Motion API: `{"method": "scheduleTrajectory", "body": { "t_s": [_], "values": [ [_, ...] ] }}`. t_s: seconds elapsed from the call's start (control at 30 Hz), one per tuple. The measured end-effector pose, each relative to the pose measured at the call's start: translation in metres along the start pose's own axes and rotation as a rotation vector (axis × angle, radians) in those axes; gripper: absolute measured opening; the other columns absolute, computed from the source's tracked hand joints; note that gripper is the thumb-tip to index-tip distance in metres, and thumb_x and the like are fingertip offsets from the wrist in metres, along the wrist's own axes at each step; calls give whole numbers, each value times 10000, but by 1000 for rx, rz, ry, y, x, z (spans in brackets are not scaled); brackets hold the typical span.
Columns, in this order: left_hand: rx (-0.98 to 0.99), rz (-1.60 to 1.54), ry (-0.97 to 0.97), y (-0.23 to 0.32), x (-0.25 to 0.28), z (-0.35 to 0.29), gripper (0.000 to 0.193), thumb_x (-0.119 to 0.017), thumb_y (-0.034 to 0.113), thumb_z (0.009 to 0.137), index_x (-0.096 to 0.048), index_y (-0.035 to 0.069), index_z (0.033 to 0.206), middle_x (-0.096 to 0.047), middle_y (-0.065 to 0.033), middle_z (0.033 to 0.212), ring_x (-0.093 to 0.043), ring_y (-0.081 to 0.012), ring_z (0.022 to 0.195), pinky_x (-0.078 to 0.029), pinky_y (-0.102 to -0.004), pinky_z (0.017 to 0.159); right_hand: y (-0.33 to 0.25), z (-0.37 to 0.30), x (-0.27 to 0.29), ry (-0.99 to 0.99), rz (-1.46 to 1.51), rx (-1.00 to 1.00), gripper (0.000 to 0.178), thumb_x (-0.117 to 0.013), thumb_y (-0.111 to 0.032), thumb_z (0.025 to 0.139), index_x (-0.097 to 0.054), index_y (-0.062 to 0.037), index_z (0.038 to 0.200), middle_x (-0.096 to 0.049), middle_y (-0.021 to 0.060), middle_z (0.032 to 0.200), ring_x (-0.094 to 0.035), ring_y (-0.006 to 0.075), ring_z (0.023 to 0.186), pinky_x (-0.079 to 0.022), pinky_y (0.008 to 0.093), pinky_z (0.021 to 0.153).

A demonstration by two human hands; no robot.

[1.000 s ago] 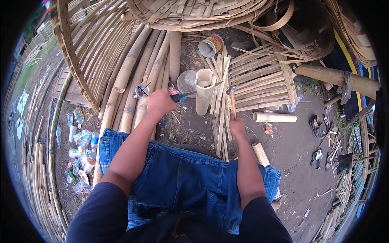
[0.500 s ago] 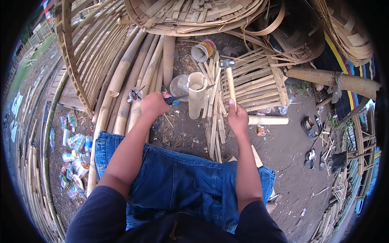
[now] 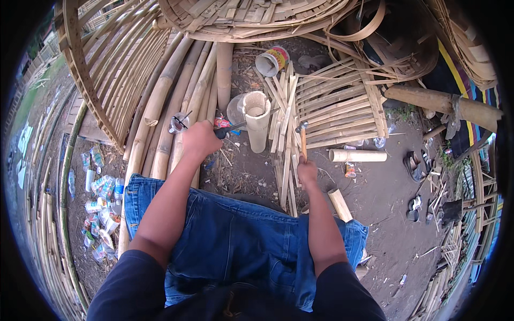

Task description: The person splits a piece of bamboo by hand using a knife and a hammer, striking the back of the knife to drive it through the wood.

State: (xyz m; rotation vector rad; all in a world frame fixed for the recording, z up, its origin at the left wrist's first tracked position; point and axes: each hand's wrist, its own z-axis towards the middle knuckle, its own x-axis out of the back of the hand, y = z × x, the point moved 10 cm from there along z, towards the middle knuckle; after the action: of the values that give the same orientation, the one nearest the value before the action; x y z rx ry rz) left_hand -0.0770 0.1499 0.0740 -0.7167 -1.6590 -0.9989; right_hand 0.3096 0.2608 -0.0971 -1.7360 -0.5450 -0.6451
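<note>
My left hand (image 3: pixel 202 140) is closed round the dark handle of a knife (image 3: pixel 229 130). Its blade points right and reaches the side of an upright bamboo section (image 3: pixel 257 126), just below the hollow top; the blade's far end cannot be seen. To the right, my right hand (image 3: pixel 307 173) grips a hammer (image 3: pixel 303 142) by its wooden handle, metal head uppermost. The hammer is apart from the bamboo section, over a loose pile of split bamboo strips (image 3: pixel 287 155).
Long bamboo poles (image 3: pixel 160 117) lie at the left, beside plastic litter (image 3: pixel 104 211). A slatted bamboo panel (image 3: pixel 340 109), a tin can (image 3: pixel 272 61) and a large woven basket (image 3: pixel 257 32) are ahead. Short bamboo pieces (image 3: pixel 357 155) and sandals (image 3: pixel 413 207) lie at the right.
My right hand has lowered the hammer toward me. The knife blade's tip, seen before at the right of the bamboo section, is now out of sight. The view has shifted slightly.
</note>
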Motion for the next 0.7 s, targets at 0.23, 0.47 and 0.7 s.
{"method": "scheduleTrajectory", "body": {
  "t_s": [0.23,0.47,0.7],
  "values": [
    [-126,81,67,-7,3,8,255,-690,192,627,-741,79,849,-710,-168,876,-698,-327,851,-560,-398,780,-79,-43,27,-246,220,-60,573,-525,-508,966,-563,-2,701,-479,35,549,-446,159,422,-388,333,403],
    [-273,187,100,-18,8,35,226,-644,145,579,-743,125,782,-690,-159,796,-677,-337,785,-552,-423,734,-97,-56,40,-352,404,-136,520,-537,-497,967,-548,-30,739,-469,17,590,-394,113,433,-338,286,370],
    [-270,129,114,-35,8,48,116,-681,164,607,-707,91,695,-663,-165,749,-651,-354,776,-532,-441,715,-91,-54,34,-387,466,-221,484,-544,-483,972,-503,-56,750,-440,8,573,-369,87,429,-299,267,361]
  ]
}}
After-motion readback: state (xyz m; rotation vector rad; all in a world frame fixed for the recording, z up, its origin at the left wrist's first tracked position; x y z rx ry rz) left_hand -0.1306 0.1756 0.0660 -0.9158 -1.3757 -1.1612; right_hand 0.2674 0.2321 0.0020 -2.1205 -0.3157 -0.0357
